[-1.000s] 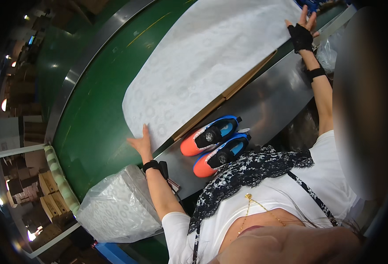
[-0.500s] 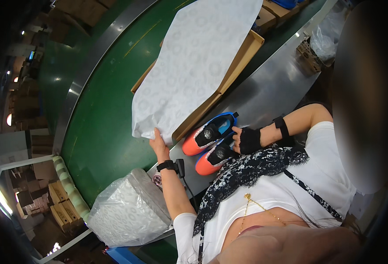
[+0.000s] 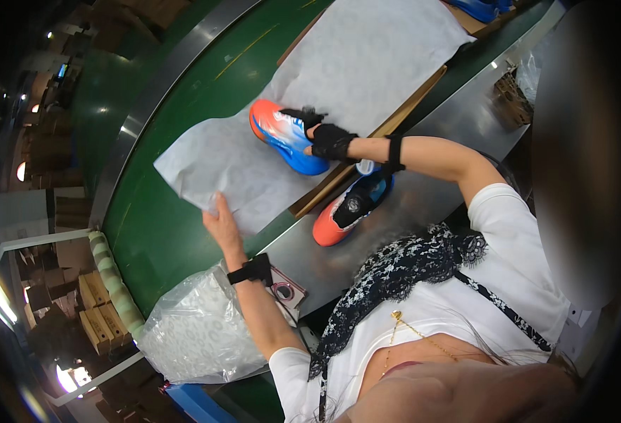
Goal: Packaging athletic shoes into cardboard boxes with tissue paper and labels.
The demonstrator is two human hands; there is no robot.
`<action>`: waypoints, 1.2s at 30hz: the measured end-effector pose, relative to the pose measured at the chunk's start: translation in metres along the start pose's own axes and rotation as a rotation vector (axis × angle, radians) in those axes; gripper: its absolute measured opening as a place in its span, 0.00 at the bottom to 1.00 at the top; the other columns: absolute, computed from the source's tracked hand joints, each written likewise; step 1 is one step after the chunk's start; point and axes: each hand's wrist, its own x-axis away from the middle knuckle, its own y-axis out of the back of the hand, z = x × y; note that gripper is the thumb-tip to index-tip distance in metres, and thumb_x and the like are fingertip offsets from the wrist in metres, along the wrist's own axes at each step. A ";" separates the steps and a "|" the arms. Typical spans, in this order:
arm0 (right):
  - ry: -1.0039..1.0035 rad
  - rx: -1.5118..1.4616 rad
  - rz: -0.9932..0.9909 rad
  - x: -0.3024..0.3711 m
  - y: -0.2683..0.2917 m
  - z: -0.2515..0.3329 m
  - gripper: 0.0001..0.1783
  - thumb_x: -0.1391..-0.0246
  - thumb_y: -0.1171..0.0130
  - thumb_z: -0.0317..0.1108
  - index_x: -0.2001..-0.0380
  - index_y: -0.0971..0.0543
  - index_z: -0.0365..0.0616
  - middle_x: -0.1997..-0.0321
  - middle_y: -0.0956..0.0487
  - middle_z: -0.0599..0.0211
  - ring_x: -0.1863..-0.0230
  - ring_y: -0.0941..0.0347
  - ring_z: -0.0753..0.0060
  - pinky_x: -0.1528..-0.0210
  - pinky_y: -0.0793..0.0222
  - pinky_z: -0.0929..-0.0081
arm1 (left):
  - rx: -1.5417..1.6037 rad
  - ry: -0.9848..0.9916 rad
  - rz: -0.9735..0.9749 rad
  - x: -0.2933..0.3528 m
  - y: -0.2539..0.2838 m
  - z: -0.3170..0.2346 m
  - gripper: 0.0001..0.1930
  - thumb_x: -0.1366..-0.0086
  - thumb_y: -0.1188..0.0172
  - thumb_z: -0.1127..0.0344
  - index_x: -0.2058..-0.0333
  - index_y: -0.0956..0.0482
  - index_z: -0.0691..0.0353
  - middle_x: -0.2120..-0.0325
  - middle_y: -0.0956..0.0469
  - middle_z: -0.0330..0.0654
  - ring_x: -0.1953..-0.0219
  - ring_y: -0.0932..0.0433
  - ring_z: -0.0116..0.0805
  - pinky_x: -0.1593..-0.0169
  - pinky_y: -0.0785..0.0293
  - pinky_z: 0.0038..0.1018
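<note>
My right hand (image 3: 330, 139), in a black fingerless glove, grips an orange and blue sports shoe (image 3: 282, 134) and holds it down on a large sheet of white tissue paper (image 3: 324, 84). That sheet lies over an open brown cardboard box (image 3: 367, 144) on the green conveyor belt (image 3: 162, 233). My left hand (image 3: 220, 224) pinches the near edge of the paper. The matching second shoe (image 3: 347, 209) rests on the grey metal ledge (image 3: 430, 127) just below my right forearm.
A clear plastic bag of white paper (image 3: 198, 331) sits at the lower left beside the belt. Stacks of cardboard boxes (image 3: 92, 317) stand on the floor at the left. Another blue shoe (image 3: 480, 8) lies at the top edge.
My right hand has lifted one shoe off the ledge and set it on the paper. The paper has come down flatter over the box, with my left hand still at its near edge.
</note>
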 end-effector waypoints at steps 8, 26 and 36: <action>0.091 0.485 0.425 0.023 -0.008 0.050 0.20 0.53 0.53 0.43 0.60 0.30 0.41 0.50 0.34 0.54 0.49 0.39 0.62 0.48 0.53 0.48 | 0.027 0.187 0.588 0.011 -0.095 -0.012 0.21 0.41 0.51 0.58 0.52 0.33 0.63 0.53 0.34 0.51 0.52 0.32 0.40 0.54 0.34 0.28; -0.173 -0.546 0.156 0.169 0.026 -0.069 0.29 0.59 0.41 0.41 0.53 0.36 0.41 0.55 0.30 0.56 0.56 0.32 0.65 0.55 0.37 0.72 | -0.449 -0.111 0.866 0.109 -0.072 0.007 0.35 0.58 0.36 0.51 0.54 0.35 0.65 0.55 0.34 0.53 0.54 0.34 0.49 0.55 0.36 0.35; 0.184 -0.928 0.255 0.118 0.069 0.023 0.32 0.59 0.39 0.30 0.49 0.38 0.41 0.63 0.29 0.67 0.62 0.33 0.79 0.59 0.35 0.79 | 0.146 0.401 0.516 0.112 -0.039 -0.033 0.28 0.57 0.34 0.68 0.57 0.35 0.69 0.64 0.28 0.43 0.63 0.28 0.31 0.57 0.32 0.26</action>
